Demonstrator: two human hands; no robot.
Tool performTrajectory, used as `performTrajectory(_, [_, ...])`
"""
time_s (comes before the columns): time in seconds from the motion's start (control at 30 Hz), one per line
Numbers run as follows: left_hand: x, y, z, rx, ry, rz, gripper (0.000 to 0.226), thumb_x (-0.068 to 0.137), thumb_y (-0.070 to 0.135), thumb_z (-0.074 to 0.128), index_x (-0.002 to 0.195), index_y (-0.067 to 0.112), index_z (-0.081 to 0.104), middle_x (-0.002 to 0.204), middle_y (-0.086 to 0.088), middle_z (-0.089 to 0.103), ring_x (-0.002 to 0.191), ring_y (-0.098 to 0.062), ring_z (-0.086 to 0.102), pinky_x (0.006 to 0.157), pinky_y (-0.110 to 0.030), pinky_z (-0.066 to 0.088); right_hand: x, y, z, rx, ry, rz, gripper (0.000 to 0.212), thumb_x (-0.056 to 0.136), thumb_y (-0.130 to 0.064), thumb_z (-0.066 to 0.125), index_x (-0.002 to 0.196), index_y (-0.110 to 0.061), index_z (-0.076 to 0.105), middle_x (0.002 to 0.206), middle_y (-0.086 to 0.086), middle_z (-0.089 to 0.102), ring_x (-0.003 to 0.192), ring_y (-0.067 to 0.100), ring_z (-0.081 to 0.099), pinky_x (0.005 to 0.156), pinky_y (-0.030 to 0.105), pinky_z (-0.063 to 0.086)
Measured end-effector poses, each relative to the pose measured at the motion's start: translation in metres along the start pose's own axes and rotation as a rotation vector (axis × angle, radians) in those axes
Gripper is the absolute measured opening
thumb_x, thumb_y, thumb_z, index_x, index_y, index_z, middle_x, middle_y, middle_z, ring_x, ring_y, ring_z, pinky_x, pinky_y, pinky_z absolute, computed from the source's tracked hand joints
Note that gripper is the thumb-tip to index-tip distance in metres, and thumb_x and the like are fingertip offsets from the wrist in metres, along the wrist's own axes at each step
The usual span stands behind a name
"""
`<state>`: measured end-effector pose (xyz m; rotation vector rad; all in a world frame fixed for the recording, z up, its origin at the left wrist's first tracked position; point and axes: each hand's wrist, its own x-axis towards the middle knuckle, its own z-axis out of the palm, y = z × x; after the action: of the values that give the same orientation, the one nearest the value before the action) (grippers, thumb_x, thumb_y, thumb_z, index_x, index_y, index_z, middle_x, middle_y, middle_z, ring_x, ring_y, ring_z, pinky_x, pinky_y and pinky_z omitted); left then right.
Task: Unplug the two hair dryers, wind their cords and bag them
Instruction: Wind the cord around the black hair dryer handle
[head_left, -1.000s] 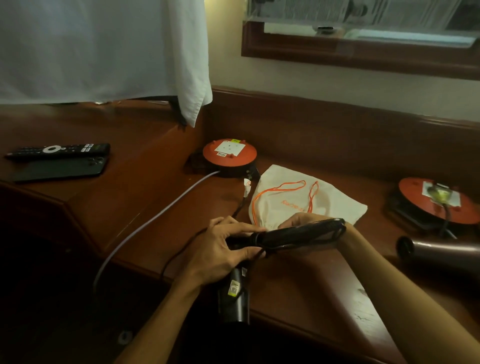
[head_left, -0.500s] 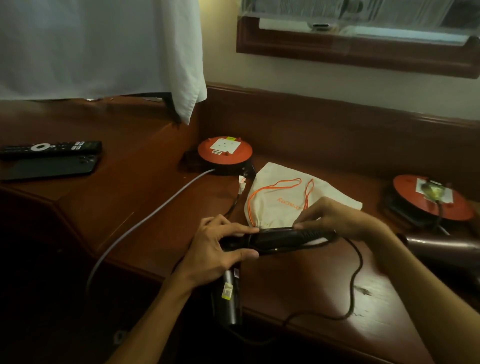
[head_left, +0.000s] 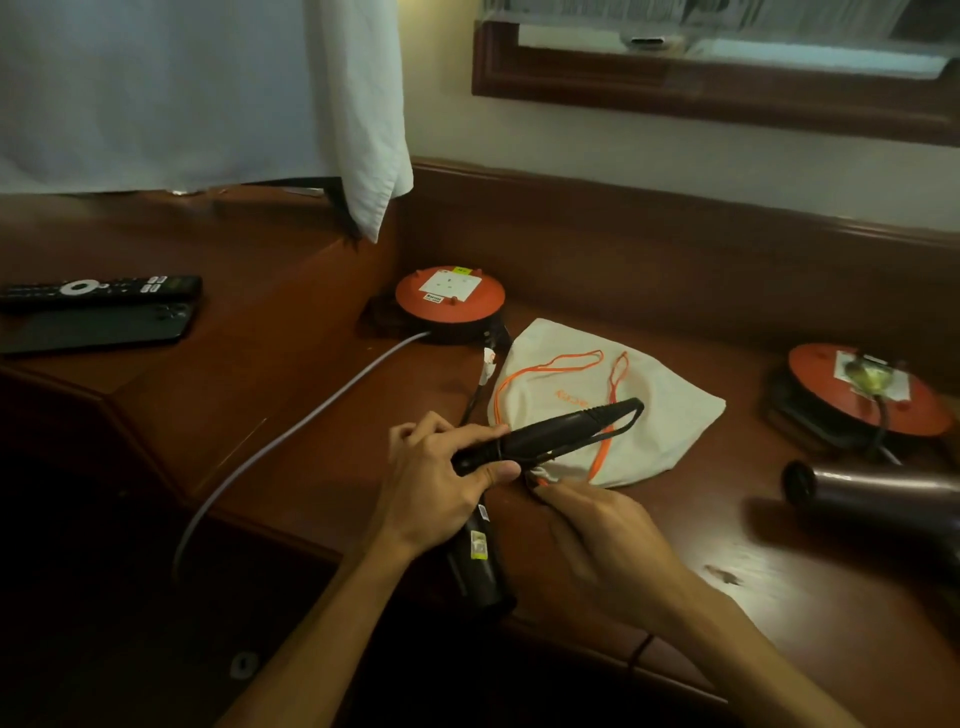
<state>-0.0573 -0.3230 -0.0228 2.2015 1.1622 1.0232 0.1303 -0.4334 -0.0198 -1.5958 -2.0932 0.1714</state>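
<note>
My left hand (head_left: 441, 483) grips a black hair dryer (head_left: 480, 566); its handle points right and its barrel hangs over the desk edge. Its black cord (head_left: 597, 436) loops along the handle. My right hand (head_left: 597, 525) is just below the handle, fingers pinched on the cord near the mouth of the cream drawstring bag (head_left: 623, 410). The bag lies flat with orange strings. A second, bronze hair dryer (head_left: 878, 493) lies at the right, its plug in the right orange cable reel (head_left: 862, 395).
Another orange cable reel (head_left: 449, 299) sits behind the bag, with a grey cable (head_left: 291, 431) running off the desk edge. A remote (head_left: 98, 288) and a phone (head_left: 98, 327) lie at the left. A white cloth (head_left: 358, 119) hangs above.
My right hand has come from above the handle's far end to below it near my left hand, drawing the cord along the handle. The slack loop on the desk is gone.
</note>
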Motion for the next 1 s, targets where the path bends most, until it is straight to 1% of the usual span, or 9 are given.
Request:
performTrajectory(0.1, [-0.003, 0.003, 0.003, 0.033, -0.014, -0.008, 0.058, 0.071, 0.073, 0.061, 0.12, 0.044, 0.071, 0.09, 0.025, 0.043, 0.099, 0.02, 0.034, 0.094, -0.032, 0.034, -0.002, -0.006, -0.008, -0.01, -0.011, 0.007, 0.034, 0.098, -0.024, 0.044, 0.126, -0.018, 0.064, 0.11, 0.001, 0.069, 0.087, 0.029, 0.067, 0.067, 0.049, 0.056])
performTrajectory(0.2, [-0.005, 0.004, 0.003, 0.07, -0.028, -0.01, 0.06, 0.071, 0.075, 0.06, 0.122, 0.044, 0.07, 0.092, 0.025, 0.043, 0.094, 0.012, 0.038, 0.095, -0.03, 0.031, 0.001, -0.008, -0.011, -0.038, -0.047, 0.032, 0.036, 0.098, -0.024, 0.042, 0.127, -0.02, 0.063, 0.113, 0.0, 0.068, 0.091, 0.028, 0.066, 0.071, 0.049, 0.056])
performTrajectory(0.33, [-0.005, 0.012, -0.001, 0.109, -0.101, -0.019, 0.061, 0.072, 0.074, 0.06, 0.126, 0.048, 0.065, 0.092, 0.025, 0.038, 0.096, 0.018, 0.029, 0.097, -0.032, 0.031, 0.009, -0.011, -0.02, 0.042, -0.148, 0.07, 0.021, 0.102, -0.021, 0.049, 0.111, -0.02, 0.067, 0.1, -0.004, 0.066, 0.085, 0.018, 0.061, 0.073, 0.045, 0.053])
performTrajectory(0.4, [-0.004, 0.016, -0.002, 0.169, -0.187, -0.04, 0.057, 0.076, 0.07, 0.064, 0.13, 0.053, 0.059, 0.093, 0.023, 0.035, 0.091, 0.004, 0.024, 0.099, -0.031, 0.03, 0.013, -0.01, -0.027, 0.154, -0.214, 0.123, 0.017, 0.103, -0.021, 0.052, 0.103, -0.018, 0.069, 0.091, -0.005, 0.065, 0.079, 0.015, 0.058, 0.071, 0.045, 0.05])
performTrajectory(0.53, [-0.002, 0.017, -0.005, 0.234, -0.336, -0.081, 0.055, 0.087, 0.061, 0.064, 0.14, 0.055, 0.05, 0.105, 0.011, 0.037, 0.11, -0.016, 0.023, 0.099, -0.03, 0.027, 0.018, -0.006, -0.033, 0.322, -0.256, 0.231, 0.017, 0.102, -0.017, 0.055, 0.101, -0.017, 0.072, 0.088, 0.003, 0.067, 0.078, 0.025, 0.06, 0.07, 0.047, 0.047])
performTrajectory(0.7, [-0.003, 0.023, -0.012, 0.33, -0.358, 0.056, 0.057, 0.088, 0.062, 0.063, 0.142, 0.051, 0.048, 0.102, 0.014, 0.036, 0.089, 0.0, 0.007, 0.108, -0.031, 0.021, 0.019, -0.006, -0.029, 0.324, -0.28, 0.279, 0.019, 0.102, -0.02, 0.055, 0.096, -0.018, 0.073, 0.086, 0.009, 0.068, 0.076, 0.031, 0.059, 0.068, 0.05, 0.046])
performTrajectory(0.77, [-0.005, 0.024, -0.012, 0.38, -0.358, 0.107, 0.061, 0.086, 0.069, 0.06, 0.142, 0.049, 0.049, 0.102, 0.015, 0.041, 0.09, 0.001, 0.011, 0.106, -0.032, 0.018, 0.02, -0.007, -0.029, 0.304, -0.294, 0.29, 0.019, 0.101, -0.02, 0.056, 0.096, -0.018, 0.074, 0.087, 0.006, 0.069, 0.076, 0.029, 0.061, 0.069, 0.049, 0.048])
performTrajectory(0.87, [-0.008, 0.025, -0.007, 0.446, -0.371, 0.177, 0.066, 0.081, 0.081, 0.05, 0.138, 0.048, 0.053, 0.109, 0.018, 0.061, 0.106, -0.004, 0.034, 0.107, -0.036, 0.016, 0.024, -0.008, -0.028, 0.29, -0.314, 0.283, 0.017, 0.099, -0.019, 0.059, 0.094, -0.015, 0.074, 0.09, 0.004, 0.07, 0.078, 0.025, 0.064, 0.073, 0.051, 0.053])
performTrajectory(1.0, [-0.01, 0.029, -0.007, 0.403, -0.338, 0.179, 0.057, 0.088, 0.072, 0.051, 0.138, 0.042, 0.056, 0.105, 0.011, 0.062, 0.108, -0.009, 0.039, 0.104, -0.034, 0.012, 0.03, -0.012, -0.031, 0.291, -0.281, 0.281, 0.012, 0.096, -0.019, 0.064, 0.091, -0.017, 0.074, 0.088, 0.003, 0.072, 0.078, 0.021, 0.067, 0.073, 0.05, 0.055])
